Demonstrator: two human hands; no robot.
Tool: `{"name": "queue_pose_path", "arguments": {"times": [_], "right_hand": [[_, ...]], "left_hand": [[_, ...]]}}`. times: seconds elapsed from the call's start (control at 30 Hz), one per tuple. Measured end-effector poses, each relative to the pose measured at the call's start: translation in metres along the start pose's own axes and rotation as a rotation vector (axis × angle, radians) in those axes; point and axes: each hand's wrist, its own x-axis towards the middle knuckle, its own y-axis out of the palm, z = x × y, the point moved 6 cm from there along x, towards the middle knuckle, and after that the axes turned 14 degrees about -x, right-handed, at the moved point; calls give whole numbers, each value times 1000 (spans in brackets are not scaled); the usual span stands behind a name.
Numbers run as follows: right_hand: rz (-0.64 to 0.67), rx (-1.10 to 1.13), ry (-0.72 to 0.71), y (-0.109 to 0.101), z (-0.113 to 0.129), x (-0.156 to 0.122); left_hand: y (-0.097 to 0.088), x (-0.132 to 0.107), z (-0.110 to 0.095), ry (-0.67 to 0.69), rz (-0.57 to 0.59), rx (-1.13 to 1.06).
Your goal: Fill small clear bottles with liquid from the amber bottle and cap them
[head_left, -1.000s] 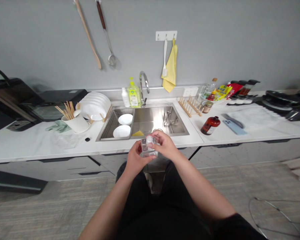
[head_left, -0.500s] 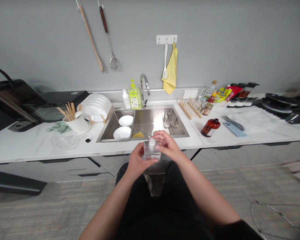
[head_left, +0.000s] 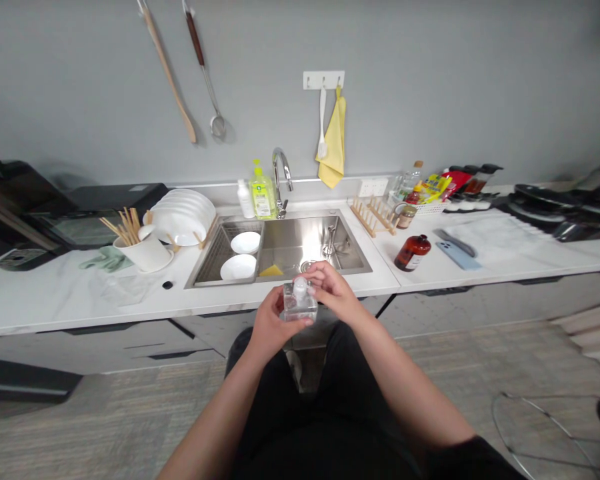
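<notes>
A small clear square bottle [head_left: 297,308] with a white pump cap [head_left: 300,288] is held in front of me, just before the counter's front edge. My left hand [head_left: 267,325] wraps round the bottle's body from the left. My right hand [head_left: 330,288] has its fingers curled over the cap and the bottle's right side. Both hands are closed on it. Behind them lies the steel sink [head_left: 300,243].
In the sink's rack sit two white bowls [head_left: 239,267] and a yellow sponge [head_left: 271,271]. Stacked white plates [head_left: 183,215] and a cup of chopsticks [head_left: 143,250] stand left. A brown bottle [head_left: 413,252], a phone [head_left: 457,255] and a wooden rack [head_left: 374,216] lie right.
Both hands have kept hold of the bottle; the right-hand fingers shifted around the cap. The view drifted slightly to the right.
</notes>
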Motion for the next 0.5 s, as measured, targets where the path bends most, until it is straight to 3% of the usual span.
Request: {"name": "queue_pose_path", "arguments": {"times": [0.27, 0.4, 0.5], "right_hand": [[-130, -388, -83, -3, 26, 3], [-60, -525, -194, -4, 46, 6], [-29, -607, -196, -4, 53, 8]], "left_hand": [[2, 2, 0, -8, 1, -4], [-1, 2, -1, -1, -11, 9], [-2, 2, 0, -13, -13, 4]]}}
